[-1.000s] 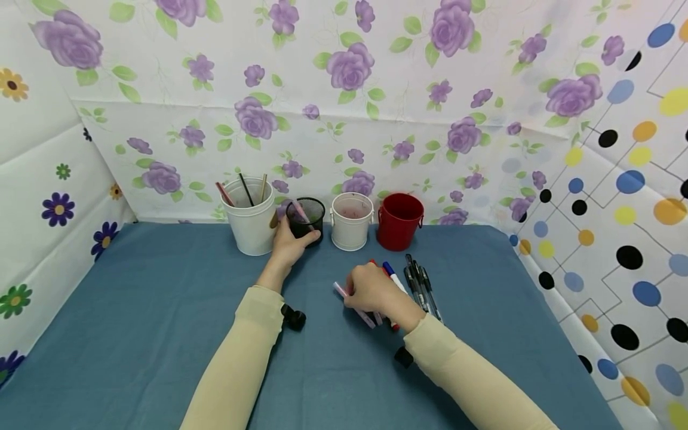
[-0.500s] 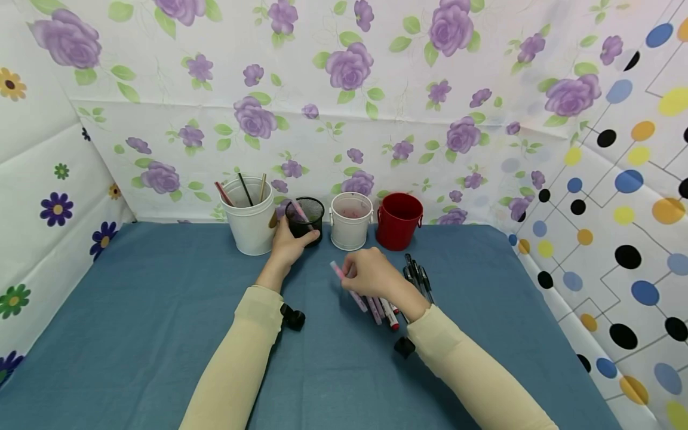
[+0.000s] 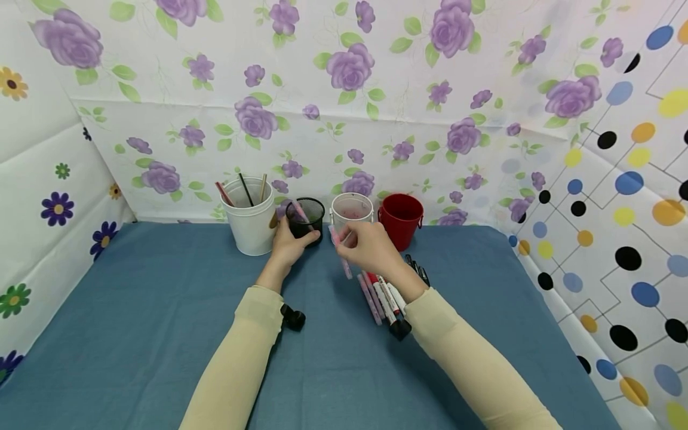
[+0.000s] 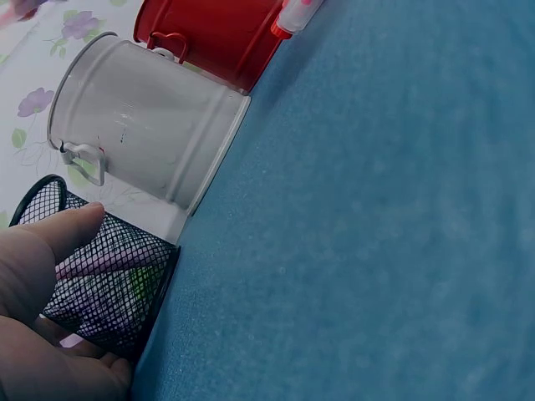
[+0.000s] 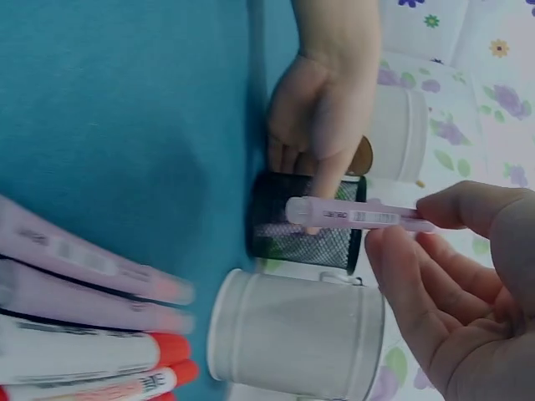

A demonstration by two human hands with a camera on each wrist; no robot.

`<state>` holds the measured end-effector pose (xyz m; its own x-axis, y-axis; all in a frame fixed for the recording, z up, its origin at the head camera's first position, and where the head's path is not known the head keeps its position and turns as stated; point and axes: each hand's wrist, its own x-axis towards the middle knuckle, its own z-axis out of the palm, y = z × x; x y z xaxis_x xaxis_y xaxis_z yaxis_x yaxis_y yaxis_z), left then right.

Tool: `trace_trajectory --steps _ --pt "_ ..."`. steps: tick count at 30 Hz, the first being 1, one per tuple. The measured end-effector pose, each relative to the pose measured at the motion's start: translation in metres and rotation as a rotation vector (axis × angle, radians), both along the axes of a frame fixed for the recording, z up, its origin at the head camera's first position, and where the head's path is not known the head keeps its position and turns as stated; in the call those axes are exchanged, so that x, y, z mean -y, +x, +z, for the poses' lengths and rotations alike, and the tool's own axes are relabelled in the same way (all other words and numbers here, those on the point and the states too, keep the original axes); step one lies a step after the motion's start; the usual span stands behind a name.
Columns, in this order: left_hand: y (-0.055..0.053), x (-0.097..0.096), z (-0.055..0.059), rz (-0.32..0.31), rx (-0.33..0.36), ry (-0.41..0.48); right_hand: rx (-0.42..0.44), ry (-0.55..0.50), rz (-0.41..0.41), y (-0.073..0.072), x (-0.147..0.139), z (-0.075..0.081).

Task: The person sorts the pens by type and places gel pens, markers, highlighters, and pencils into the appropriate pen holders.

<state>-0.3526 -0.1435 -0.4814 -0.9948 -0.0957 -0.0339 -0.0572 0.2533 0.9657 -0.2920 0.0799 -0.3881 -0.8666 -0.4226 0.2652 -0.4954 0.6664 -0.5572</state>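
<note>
My left hand (image 3: 286, 246) holds a black mesh pen cup (image 4: 117, 271) at the back of the table, its thumb on the near side and fingers around the other. Another pink marker (image 3: 299, 209) leans inside that cup. Between thumb and fingertips my right hand (image 3: 371, 246) pinches a slim pale pink marker (image 5: 351, 214), raised above the cloth in front of the small white bucket (image 5: 292, 334). On the cloth below lie similar pinkish markers (image 3: 369, 301) beside white markers with red caps (image 5: 84, 355). My right forearm hides part of this row.
A red bucket (image 3: 402, 221) stands right of the small white one. Left of the mesh cup is a larger white bucket (image 3: 250, 230) with several thin sticks. Black pens (image 3: 416, 269) lie past my right wrist. Floral sheet (image 3: 301, 137) backs the blue cloth (image 3: 161, 334).
My right hand has lifted the pink marker from the row and carried it away from me, up toward the small white bucket. The left hand and mesh cup have stayed put.
</note>
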Motion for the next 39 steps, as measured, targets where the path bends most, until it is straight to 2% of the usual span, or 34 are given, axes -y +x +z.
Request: trace_trajectory --steps 8,17,24,34,39 --pt "-0.001 0.000 -0.001 -0.001 -0.026 0.014 -0.082 -0.109 -0.021 -0.013 0.011 0.016" --pt "0.000 0.001 -0.002 -0.006 -0.004 0.017 -0.129 -0.189 -0.037 -0.029 0.026 0.031" --pt "-0.001 0.003 -0.002 -0.025 0.007 0.014 -0.167 -0.219 -0.056 -0.042 0.038 0.037" --pt "0.000 0.002 0.000 -0.023 0.007 0.009 -0.133 -0.274 -0.061 -0.057 0.059 0.038" --pt "-0.001 0.001 -0.001 -0.019 0.013 -0.010 -0.123 -0.264 -0.072 -0.063 0.067 0.035"
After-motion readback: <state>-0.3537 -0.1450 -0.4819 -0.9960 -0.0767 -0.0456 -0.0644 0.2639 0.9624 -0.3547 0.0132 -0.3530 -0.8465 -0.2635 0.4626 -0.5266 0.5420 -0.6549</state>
